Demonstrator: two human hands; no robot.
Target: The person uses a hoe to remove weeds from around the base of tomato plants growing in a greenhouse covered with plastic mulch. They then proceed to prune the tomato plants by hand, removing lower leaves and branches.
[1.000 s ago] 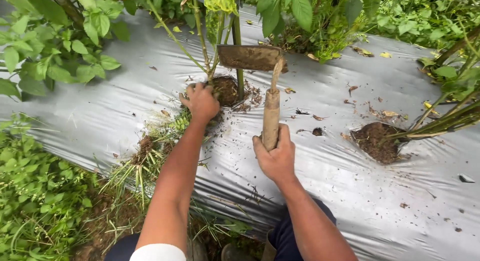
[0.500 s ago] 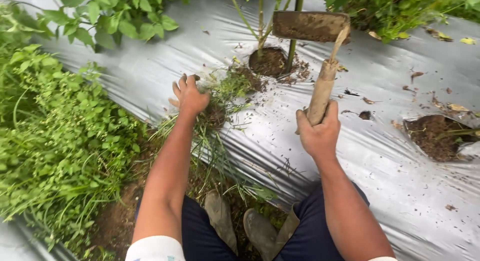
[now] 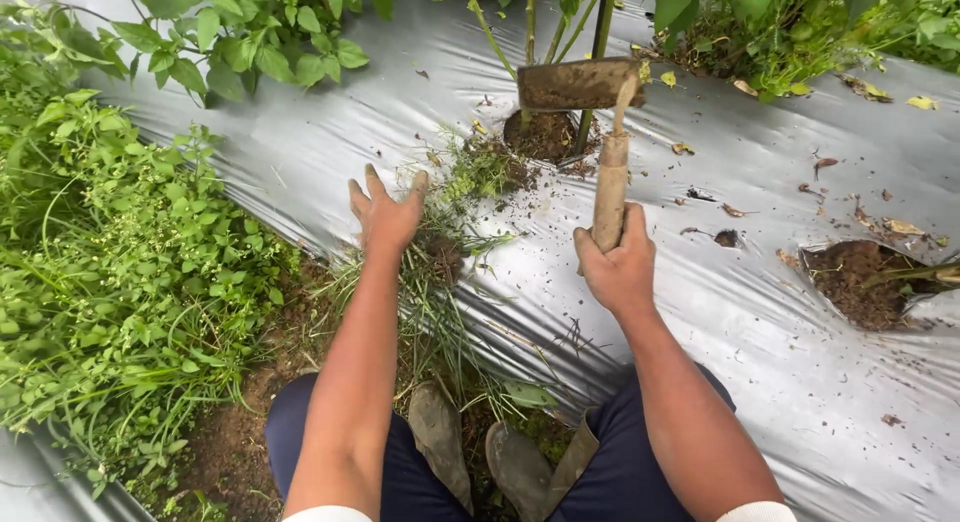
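My right hand (image 3: pixel 618 267) grips the wooden handle of a short hoe (image 3: pixel 608 187), whose muddy blade (image 3: pixel 578 84) is raised near the plant stems (image 3: pixel 597 42). Fingers spread, my left hand (image 3: pixel 386 214) hovers palm-down over a heap of pulled grass and weeds (image 3: pixel 440 272) lying on the silver plastic mulch sheet (image 3: pixel 700 282). A planting hole with dark soil (image 3: pixel 542 135) sits just beyond the weeds, under the hoe blade.
A second soil hole (image 3: pixel 862 282) opens in the sheet at the right. Dense green weeds (image 3: pixel 110 262) fill the furrow on the left. Leafy crop plants (image 3: pixel 240 32) line the top. My muddy boots (image 3: pixel 480 457) stand at the bottom.
The view swung left then back right. My left hand came off the soil hole and opened over the weed heap. The hoe stays held upright in my right hand.
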